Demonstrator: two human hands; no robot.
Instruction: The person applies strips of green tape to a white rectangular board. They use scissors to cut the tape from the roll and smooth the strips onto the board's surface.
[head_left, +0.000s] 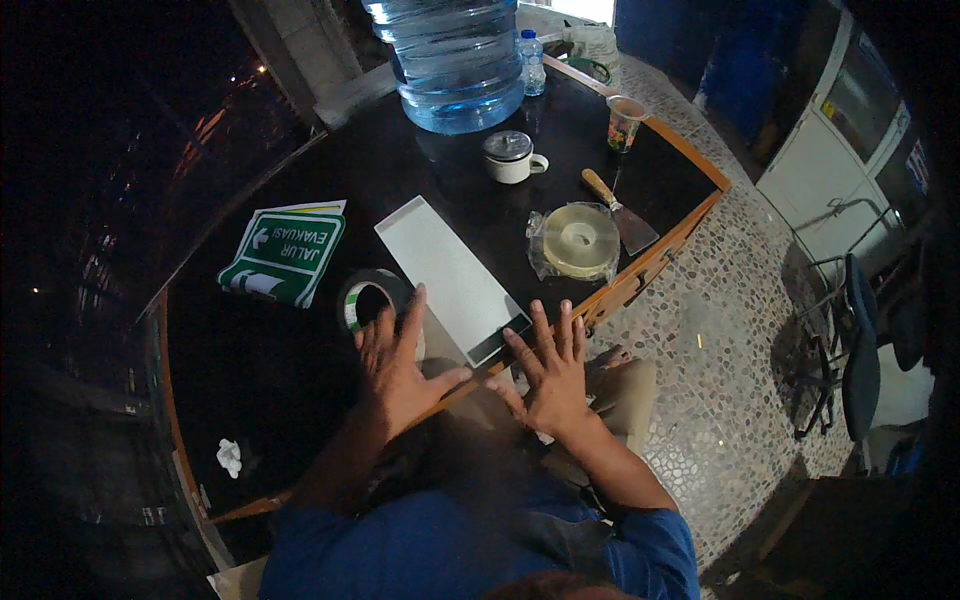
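Observation:
Both hands hang spread over the near edge of a black-topped desk (285, 375). My left hand (405, 379) has its fingers apart and holds nothing; it partly hides a dark roll of tape (392, 285) with a green and white core. Between the hands lies a long white rectangular panel (450, 274) with a dark strip (499, 339) across its near end. The fingers of my right hand (553, 382) are also spread and bare, close to that strip; whether they touch it I cannot tell. Right of the panel sits a plastic-wrapped roll of clear tape (581, 240).
A wooden-handled scraper (626, 217) lies near the desk's right edge. Farther back stand a lidded mug (510, 161), a plastic cup (624, 124), a small bottle (532, 64) and a large water jug (457, 67). Folded green signs (289, 251) and crumpled white tissue (229, 457) are leftward.

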